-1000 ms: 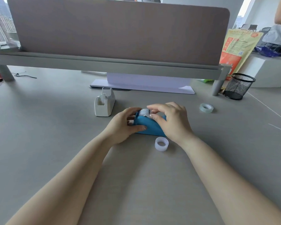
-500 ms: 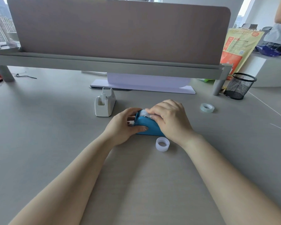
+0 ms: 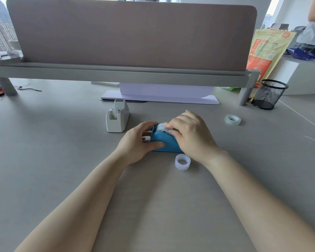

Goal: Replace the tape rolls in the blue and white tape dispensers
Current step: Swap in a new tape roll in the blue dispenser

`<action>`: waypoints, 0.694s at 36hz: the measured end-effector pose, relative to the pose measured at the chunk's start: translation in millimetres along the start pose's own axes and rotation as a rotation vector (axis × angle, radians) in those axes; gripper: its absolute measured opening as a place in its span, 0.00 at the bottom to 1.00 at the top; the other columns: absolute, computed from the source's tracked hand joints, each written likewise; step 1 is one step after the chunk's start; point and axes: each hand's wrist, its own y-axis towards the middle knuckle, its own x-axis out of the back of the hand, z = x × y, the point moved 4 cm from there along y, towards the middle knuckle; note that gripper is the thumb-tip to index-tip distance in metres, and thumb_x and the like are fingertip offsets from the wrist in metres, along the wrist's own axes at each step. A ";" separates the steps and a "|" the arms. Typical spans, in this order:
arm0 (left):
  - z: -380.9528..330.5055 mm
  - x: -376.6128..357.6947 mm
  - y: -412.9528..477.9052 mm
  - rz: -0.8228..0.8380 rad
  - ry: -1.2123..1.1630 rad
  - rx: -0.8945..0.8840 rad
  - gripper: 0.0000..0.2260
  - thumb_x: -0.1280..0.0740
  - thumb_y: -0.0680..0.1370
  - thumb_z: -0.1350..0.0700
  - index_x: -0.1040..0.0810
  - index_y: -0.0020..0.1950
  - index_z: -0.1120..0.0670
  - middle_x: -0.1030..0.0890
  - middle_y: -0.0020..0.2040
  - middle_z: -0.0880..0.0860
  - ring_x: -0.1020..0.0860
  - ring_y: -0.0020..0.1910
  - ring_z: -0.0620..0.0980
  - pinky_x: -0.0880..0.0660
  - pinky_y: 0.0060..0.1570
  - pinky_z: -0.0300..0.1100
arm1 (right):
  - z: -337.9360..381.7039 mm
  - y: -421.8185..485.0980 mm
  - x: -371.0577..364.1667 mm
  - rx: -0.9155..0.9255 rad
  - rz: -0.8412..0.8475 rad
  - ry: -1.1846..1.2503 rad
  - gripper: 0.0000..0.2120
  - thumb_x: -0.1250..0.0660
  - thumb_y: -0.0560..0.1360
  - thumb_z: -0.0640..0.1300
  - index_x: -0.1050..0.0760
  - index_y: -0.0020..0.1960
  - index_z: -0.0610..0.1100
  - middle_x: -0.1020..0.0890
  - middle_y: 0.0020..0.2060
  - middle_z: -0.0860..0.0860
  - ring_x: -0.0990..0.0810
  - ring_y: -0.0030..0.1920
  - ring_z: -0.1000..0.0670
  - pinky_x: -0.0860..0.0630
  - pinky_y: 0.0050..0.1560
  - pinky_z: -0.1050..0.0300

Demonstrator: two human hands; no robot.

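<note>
We see the blue tape dispenser [image 3: 165,143] on the desk [image 3: 62,160], between both hands. The left hand [image 3: 140,140] grips its left end. The right hand [image 3: 191,133] curls over its top, fingers pressing the tape roll [image 3: 160,126] inside. The white dispenser [image 3: 117,118] stands just behind, untouched.

A long brown divider panel [image 3: 131,33] stands on a grey rail across the far side of the grey desk [image 3: 44,160]. Below the panel's middle lies a pale lilac flat stand [image 3: 160,98]. Just past the panel's right end sits a black mesh pen cup [image 3: 268,94], and behind the cup leans an orange-and-yellow bag [image 3: 265,53]. Near the panel's left leg trails a thin black cable [image 3: 28,88].
</note>
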 end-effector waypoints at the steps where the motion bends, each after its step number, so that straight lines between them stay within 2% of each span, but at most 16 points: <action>1: 0.3 0.2 0.1 0.000 -0.002 0.000 0.26 0.22 0.66 0.55 0.25 0.62 0.48 0.20 0.54 0.43 0.22 0.53 0.41 0.25 0.50 0.35 | 0.9 -0.1 0.7 0.004 0.009 -0.016 0.04 0.32 0.68 0.37 0.21 0.42 0.42 0.18 0.35 0.48 0.24 0.38 0.41 0.28 0.52 0.50; 5: 0.6 0.6 0.9 0.002 -0.009 -0.004 0.26 0.22 0.65 0.55 0.25 0.61 0.47 0.20 0.52 0.42 0.21 0.53 0.43 0.23 0.51 0.38 | 2.8 0.3 7.8 -0.024 -0.003 -0.063 0.08 0.34 0.68 0.39 0.21 0.47 0.45 0.18 0.35 0.52 0.23 0.39 0.44 0.29 0.57 0.49; 9: -0.3 1.3 0.7 0.005 -0.015 -0.009 0.26 0.22 0.65 0.55 0.25 0.60 0.47 0.20 0.53 0.44 0.21 0.53 0.43 0.23 0.51 0.38 | 2.9 1.0 10.9 -0.014 0.038 -0.045 0.14 0.35 0.70 0.41 0.21 0.53 0.50 0.17 0.36 0.55 0.22 0.40 0.45 0.28 0.49 0.50; 14: 0.5 1.2 1.1 0.008 -0.016 -0.001 0.25 0.22 0.65 0.54 0.25 0.59 0.44 0.20 0.53 0.43 0.21 0.53 0.43 0.22 0.53 0.43 | 1.9 1.9 8.6 -0.031 0.044 0.010 0.13 0.38 0.72 0.49 0.18 0.51 0.51 0.15 0.39 0.53 0.21 0.42 0.45 0.28 0.47 0.51; 20: 3.2 1.8 2.0 0.006 -0.004 -0.006 0.25 0.22 0.65 0.53 0.25 0.58 0.42 0.20 0.54 0.44 0.21 0.52 0.43 0.22 0.53 0.44 | 4.8 7.9 0.9 -0.053 0.011 0.033 0.08 0.33 0.69 0.44 0.17 0.45 0.46 0.15 0.38 0.50 0.20 0.39 0.43 0.28 0.46 0.50; 25: 3.6 1.6 2.9 0.005 0.013 -0.008 0.25 0.21 0.65 0.53 0.25 0.58 0.43 0.20 0.55 0.45 0.21 0.53 0.42 0.22 0.53 0.43 | 3.8 8.1 -5.0 -0.004 -0.006 -0.069 0.05 0.29 0.67 0.37 0.19 0.42 0.45 0.17 0.34 0.49 0.24 0.34 0.42 0.35 0.44 0.56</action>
